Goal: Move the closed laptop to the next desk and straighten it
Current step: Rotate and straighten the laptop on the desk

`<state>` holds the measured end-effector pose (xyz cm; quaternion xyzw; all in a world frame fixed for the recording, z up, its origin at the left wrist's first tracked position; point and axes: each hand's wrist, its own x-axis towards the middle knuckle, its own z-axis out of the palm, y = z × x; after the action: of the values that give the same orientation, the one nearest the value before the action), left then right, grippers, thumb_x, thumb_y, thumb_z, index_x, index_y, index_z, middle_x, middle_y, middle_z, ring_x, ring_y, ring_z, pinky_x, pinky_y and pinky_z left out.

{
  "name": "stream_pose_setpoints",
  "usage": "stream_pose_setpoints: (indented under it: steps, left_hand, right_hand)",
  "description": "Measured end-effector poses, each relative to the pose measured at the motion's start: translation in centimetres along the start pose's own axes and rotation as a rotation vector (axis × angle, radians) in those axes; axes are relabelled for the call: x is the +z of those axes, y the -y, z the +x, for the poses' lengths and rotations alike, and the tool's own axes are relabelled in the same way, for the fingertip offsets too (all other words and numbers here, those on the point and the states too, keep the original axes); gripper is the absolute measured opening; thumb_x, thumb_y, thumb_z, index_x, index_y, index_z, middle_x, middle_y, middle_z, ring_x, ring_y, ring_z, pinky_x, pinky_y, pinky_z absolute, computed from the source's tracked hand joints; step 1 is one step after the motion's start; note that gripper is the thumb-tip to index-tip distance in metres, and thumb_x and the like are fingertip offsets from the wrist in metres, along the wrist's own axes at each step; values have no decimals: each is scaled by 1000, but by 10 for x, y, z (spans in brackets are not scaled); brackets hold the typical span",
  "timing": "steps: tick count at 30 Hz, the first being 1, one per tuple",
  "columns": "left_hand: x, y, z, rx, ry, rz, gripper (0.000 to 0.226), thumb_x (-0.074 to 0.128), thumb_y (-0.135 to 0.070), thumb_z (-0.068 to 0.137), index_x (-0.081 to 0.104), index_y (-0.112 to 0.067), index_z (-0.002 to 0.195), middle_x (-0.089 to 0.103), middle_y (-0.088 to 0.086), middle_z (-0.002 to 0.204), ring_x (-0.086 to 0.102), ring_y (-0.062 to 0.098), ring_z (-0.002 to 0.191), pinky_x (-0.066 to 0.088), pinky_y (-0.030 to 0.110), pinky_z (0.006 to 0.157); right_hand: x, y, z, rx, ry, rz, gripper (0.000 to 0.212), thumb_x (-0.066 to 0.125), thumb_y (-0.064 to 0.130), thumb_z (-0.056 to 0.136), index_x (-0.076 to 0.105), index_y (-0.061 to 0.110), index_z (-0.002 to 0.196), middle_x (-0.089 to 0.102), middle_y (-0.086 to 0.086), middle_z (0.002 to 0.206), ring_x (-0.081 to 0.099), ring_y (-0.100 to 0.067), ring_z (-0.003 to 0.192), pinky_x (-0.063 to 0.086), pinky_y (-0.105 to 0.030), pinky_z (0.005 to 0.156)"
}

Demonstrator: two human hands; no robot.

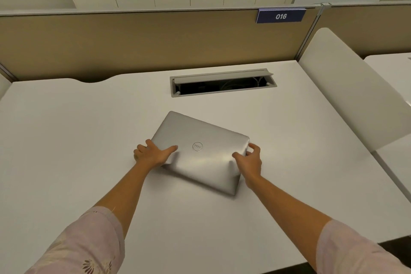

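Hands grip the closed laptop (200,151), our left hand (153,153) and right hand (250,159) clamped on opposite edges as it lies askew mid-desk (66,140) under placard 016 (280,16); we cannot tell which desk, and straightening remains.

The left hand (153,153) hides the laptop's (200,153) near-left corner; cables inside the cable box (222,83) sit too dark to tell.

Both arms out, L hand (153,153) & R hand (250,159) clamped, thumbs up top
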<state>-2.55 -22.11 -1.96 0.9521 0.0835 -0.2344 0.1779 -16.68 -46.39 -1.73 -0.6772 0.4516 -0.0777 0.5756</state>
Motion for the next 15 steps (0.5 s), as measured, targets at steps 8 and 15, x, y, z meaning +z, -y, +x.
stream_pose_setpoints:
  steps: [8,15]
  left_hand:
    - [17,11,-40,-111,162,-214,114,50,-83,68,6,-13,147,17,17,151,20,39,137,27,51,109]
    - [43,4,-64,-161,188,-306,119,52,-85,63,4,-15,147,17,15,150,20,38,137,28,49,109]
  right_hand:
    - [3,28,53,-69,96,-54,88,75,36,75,24,25,145,59,-7,129,53,-22,100,38,-32,85]
    - [-2,21,74,-188,186,-207,94,77,38,75,22,22,149,50,-8,142,43,-31,132,37,-48,111]
